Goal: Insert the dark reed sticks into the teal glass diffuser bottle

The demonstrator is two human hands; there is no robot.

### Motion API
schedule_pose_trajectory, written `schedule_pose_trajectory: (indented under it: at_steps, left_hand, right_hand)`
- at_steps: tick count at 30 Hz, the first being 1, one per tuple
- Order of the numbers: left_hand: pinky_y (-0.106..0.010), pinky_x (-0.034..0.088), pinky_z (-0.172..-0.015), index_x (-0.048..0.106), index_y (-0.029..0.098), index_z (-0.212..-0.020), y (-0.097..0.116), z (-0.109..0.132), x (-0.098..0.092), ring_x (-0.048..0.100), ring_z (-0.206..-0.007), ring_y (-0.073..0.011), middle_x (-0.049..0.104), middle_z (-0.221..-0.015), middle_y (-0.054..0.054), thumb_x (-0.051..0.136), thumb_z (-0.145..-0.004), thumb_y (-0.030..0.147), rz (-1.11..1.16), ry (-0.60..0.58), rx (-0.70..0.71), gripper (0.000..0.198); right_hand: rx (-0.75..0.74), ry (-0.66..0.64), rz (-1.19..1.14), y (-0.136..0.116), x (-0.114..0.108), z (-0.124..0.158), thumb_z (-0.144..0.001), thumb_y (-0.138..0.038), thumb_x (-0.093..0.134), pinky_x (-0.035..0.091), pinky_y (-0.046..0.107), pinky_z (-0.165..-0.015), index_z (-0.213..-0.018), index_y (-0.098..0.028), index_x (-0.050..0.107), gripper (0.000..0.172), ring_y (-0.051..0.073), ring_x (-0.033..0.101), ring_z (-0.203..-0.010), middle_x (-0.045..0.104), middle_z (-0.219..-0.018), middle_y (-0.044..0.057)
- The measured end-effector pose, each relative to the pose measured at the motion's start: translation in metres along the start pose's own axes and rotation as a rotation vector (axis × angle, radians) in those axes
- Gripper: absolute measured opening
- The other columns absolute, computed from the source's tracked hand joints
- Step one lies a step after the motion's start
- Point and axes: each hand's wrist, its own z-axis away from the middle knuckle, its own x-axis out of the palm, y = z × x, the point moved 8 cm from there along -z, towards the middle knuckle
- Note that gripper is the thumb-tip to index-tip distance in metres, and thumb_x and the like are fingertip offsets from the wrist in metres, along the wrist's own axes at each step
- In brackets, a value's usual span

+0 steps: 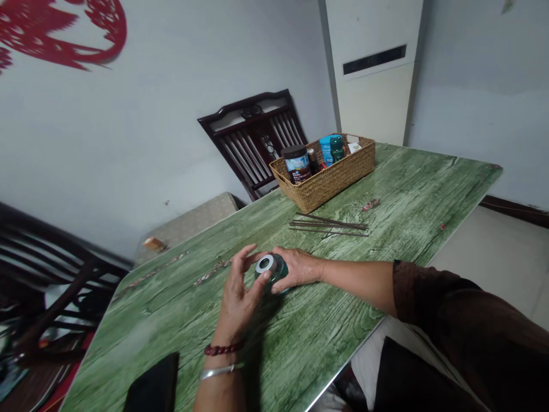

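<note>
A small green glass bottle (281,269) with a silver ring-shaped cap (266,263) stands near the middle of the green table. My right hand (300,268) is wrapped round the bottle from the right. On the other side, my left hand (242,286) curves about the silver cap, its thumb at the cap's edge and its fingers spread behind. A beaded bracelet and a silver bangle circle my left wrist. Several thin dark sticks (328,224) lie on the table beyond the bottle.
A woven basket (338,178) behind the sticks holds a dark jar (297,165), a blue container and a green bottle. At the near left lies a black flat object (153,384). Dark wooden chairs (261,134) stand beyond and left of the green table (180,303).
</note>
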Motion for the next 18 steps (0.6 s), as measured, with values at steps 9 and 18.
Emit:
schedule_pose_trajectory:
  at_steps: [9, 18]
  left_hand:
    - [-0.050, 0.051, -0.100, 0.064, 0.025, -0.128, -0.0015, -0.0058, -0.0030, 0.068, -0.100, -0.0304, 0.067, -0.101, -0.004, 0.089, -0.064, 0.056, -0.177, 0.149, 0.033, 0.075]
    - [-0.054, 0.045, -0.114, 0.052, 0.024, -0.144, 0.0017, 0.0026, 0.0051, 0.063, -0.132, -0.0331, 0.068, -0.137, -0.014, 0.063, -0.093, 0.056, -0.148, -0.055, 0.086, 0.061]
  right_hand:
    - [-0.007, -0.018, 0.016, 0.0046, 0.0040, -0.0019, -0.066, -0.043, 0.095, 0.048, 0.031, -0.079, -0.121, -0.023, 0.054, 0.072, 0.027, 0.070, -0.100, 0.069, -0.104, 0.002]
    - [0.000, -0.002, 0.032, 0.0048, 0.0028, -0.0022, -0.067, -0.043, 0.094, 0.050, 0.032, -0.079, -0.120, -0.022, 0.054, 0.070, 0.028, 0.070, -0.101, 0.070, -0.104, 0.004]
